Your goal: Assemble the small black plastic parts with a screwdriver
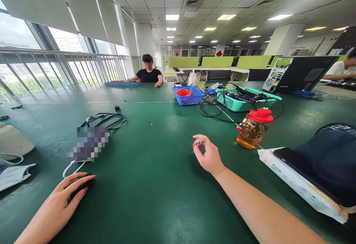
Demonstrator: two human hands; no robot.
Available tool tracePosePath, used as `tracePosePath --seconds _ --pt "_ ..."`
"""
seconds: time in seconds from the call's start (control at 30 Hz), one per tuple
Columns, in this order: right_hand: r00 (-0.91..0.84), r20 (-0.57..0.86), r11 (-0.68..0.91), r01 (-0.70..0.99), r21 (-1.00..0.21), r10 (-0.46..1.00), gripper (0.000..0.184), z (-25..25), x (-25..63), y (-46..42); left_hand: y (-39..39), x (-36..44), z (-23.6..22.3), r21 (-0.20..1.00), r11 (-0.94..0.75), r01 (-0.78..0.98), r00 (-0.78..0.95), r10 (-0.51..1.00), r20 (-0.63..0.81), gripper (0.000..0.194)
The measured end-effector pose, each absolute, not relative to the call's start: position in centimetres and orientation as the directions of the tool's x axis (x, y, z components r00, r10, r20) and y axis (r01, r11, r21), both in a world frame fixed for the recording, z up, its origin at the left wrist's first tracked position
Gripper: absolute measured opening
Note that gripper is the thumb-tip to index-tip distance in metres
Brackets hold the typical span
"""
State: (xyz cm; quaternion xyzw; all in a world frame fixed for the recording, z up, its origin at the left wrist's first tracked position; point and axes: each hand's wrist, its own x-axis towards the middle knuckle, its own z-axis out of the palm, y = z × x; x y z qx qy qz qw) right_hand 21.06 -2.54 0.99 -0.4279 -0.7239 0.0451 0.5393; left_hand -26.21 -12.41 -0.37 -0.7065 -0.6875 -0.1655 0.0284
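The step in hand appeared to be holding 1 tool at the ready. The right hand [208,157] had its fingers pinched around the handle of the small thin-shafted tool [200,142], located left of the red-lidded bottle [251,129]. Contact between shaft and tabletop [155,192] could not be determined. The left hand [63,195] lay well left of the bottle, fingers slightly spread; whether they covered anything could not be told. Judged by this pose, any next move called for a steady pinch and tip control.
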Motion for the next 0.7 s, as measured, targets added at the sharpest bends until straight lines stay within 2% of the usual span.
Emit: tracePosePath --seconds 0.33,0.7 --pt "-0.048 0.747 0.634 0.567 -0.526 0.663 0.020 0.8 21.1 -2.5 -12.5 -26.0 -0.1 0.230 0.044 0.972 -0.099 0.967 0.236 0.045" --pt "-0.053 0.731 0.622 0.570 -0.537 0.680 0.020 1.1 21.0 -2.6 -12.7 -25.1 0.7 0.185 0.039 0.982 -0.085 0.964 0.251 0.037"
